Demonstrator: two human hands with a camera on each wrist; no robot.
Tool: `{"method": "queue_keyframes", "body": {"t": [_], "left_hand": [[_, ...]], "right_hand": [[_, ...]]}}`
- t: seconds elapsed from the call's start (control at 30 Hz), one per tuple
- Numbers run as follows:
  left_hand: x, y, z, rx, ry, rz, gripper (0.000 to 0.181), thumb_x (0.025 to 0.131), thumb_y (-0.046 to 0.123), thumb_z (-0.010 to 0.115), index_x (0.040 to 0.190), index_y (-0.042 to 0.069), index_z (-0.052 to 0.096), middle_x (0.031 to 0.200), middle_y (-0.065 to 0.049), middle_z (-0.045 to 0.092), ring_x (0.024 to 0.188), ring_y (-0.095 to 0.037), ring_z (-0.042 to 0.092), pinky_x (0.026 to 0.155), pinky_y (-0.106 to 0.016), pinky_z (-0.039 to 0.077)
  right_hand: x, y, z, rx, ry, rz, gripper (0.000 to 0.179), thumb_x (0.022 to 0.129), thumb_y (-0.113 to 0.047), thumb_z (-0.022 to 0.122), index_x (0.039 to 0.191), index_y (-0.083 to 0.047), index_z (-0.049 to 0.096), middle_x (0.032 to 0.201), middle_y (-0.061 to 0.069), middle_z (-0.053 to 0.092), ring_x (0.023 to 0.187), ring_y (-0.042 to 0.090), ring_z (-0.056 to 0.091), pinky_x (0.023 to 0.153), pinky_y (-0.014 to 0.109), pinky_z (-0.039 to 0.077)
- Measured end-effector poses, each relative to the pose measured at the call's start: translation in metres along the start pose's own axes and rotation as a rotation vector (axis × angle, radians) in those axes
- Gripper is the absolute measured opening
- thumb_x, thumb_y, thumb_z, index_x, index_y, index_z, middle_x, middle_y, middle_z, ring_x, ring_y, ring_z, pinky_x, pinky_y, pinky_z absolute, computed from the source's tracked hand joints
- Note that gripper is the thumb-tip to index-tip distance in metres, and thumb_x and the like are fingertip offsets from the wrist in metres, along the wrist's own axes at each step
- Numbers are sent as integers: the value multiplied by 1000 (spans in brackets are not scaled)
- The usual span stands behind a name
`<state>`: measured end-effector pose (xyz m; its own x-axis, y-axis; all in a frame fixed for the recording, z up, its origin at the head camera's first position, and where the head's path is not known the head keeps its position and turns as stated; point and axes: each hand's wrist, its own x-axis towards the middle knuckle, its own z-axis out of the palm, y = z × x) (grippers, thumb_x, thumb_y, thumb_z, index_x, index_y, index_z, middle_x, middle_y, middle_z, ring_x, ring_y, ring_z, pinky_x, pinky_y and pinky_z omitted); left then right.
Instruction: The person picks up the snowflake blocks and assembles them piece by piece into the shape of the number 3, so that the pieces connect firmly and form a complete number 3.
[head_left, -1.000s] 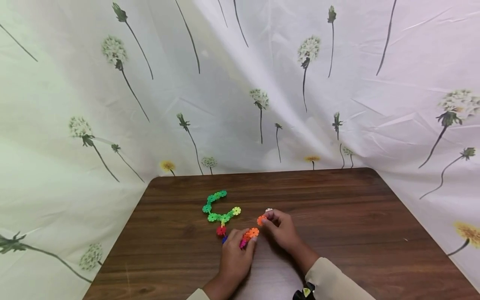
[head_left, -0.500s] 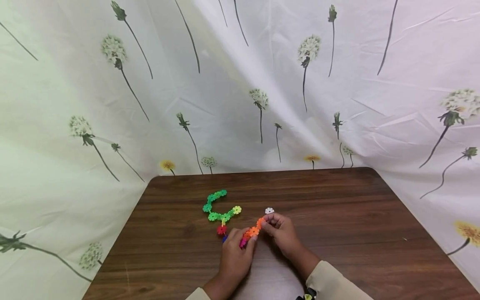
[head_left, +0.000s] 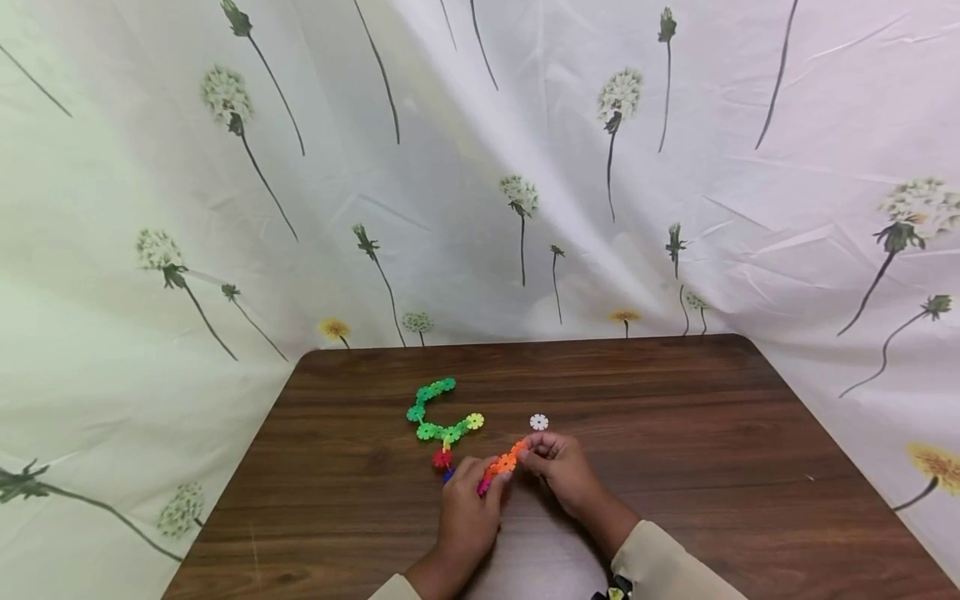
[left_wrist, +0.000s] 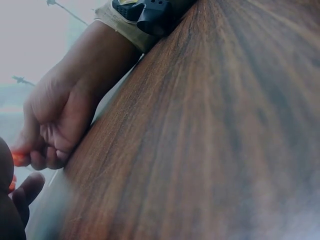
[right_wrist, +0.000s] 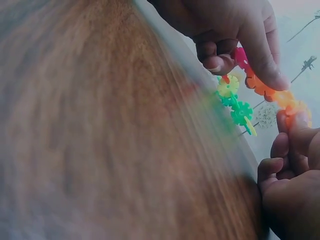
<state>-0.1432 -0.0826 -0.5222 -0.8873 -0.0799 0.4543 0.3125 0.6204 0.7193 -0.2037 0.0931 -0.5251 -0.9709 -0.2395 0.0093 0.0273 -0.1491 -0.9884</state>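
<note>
A chain of notched, flower-shaped plastic discs lies on the table, its green and yellow part (head_left: 451,433) curving behind my hands. A red disc (head_left: 442,458) and a partly covered blue one lead under my left hand (head_left: 468,508). That hand pinches the chain near a magenta disc (right_wrist: 241,57) and orange discs (head_left: 506,463). At the chain's orange end, my right hand (head_left: 562,471) pinches the last orange disc (right_wrist: 298,111) between thumb and finger, right against its neighbour. Just beyond the right hand's fingers lies a loose white disc (head_left: 538,422).
The brown wooden table (head_left: 675,417) extends to both sides of the hands. A pale cloth with printed dandelions (head_left: 480,208) hangs along its back and sides. A dark device (head_left: 617,590) is strapped at the right sleeve.
My right hand has brought its orange disc left and down until it meets the chain's orange end. The white disc has come fully into view. The left hand has stayed nearly still.
</note>
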Motion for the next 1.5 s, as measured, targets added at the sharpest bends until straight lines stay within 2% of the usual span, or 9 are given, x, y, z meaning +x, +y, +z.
{"method": "queue_keyframes", "body": {"t": [0.17,0.37,0.6,0.9,1.03,1.13,1.27,1.37,1.5], "left_hand": [[2,2,-2,11,-20,-20,17,96,11,84,112,5,82,98,0,73,92,-13,71,80,-31,62],[3,2,-2,35,-49,-19,22,97,12,84,116,4,80,104,-3,74,98,-17,74,86,-36,64],[8,7,-11,179,-82,-54,49,93,24,88,135,2,75,122,-13,76,114,-29,77,96,-47,64],[9,17,-18,412,-144,-48,55,93,42,87,139,15,75,122,-8,77,97,-35,79,74,-54,63],[10,19,-22,479,-186,-67,57,93,47,84,140,17,74,122,-9,78,94,-38,79,72,-57,62],[10,18,-22,499,-141,-11,51,94,46,84,134,16,78,115,-6,75,81,-29,75,66,-49,60],[10,9,-20,494,-14,169,40,90,42,90,119,15,84,105,-3,67,71,-15,63,57,-33,53],[10,1,-16,446,10,274,37,88,37,92,116,14,84,108,-2,67,89,-17,65,71,-34,54],[9,-4,-12,388,-42,316,38,89,35,91,121,15,82,115,-3,75,111,-23,64,90,-44,48]], "right_hand": [[-1,-1,1,-29,-4,13,18,98,0,78,103,16,70,77,-8,72,66,3,55,61,19,45],[-1,0,2,-73,20,7,20,99,3,74,106,19,66,73,-10,66,61,3,51,54,20,41],[1,2,2,-115,4,-32,16,99,7,72,108,19,67,80,-8,68,70,5,58,67,20,50],[1,3,2,-207,-9,-69,16,98,3,76,106,16,69,83,1,63,71,6,57,67,18,49],[2,4,2,-208,-26,-64,10,98,4,75,103,12,72,84,0,66,72,5,58,66,18,49],[3,5,3,-210,-40,-61,6,97,5,76,101,9,74,83,0,69,72,5,60,65,19,49],[1,5,2,-226,-61,-65,7,97,6,76,102,11,75,83,3,72,75,6,64,65,19,51],[0,4,1,-235,-85,-80,9,96,6,77,103,12,74,88,9,75,77,5,66,69,19,54],[-1,3,1,-249,-116,-112,11,96,5,77,104,13,75,97,23,78,81,4,69,74,19,56]]}}
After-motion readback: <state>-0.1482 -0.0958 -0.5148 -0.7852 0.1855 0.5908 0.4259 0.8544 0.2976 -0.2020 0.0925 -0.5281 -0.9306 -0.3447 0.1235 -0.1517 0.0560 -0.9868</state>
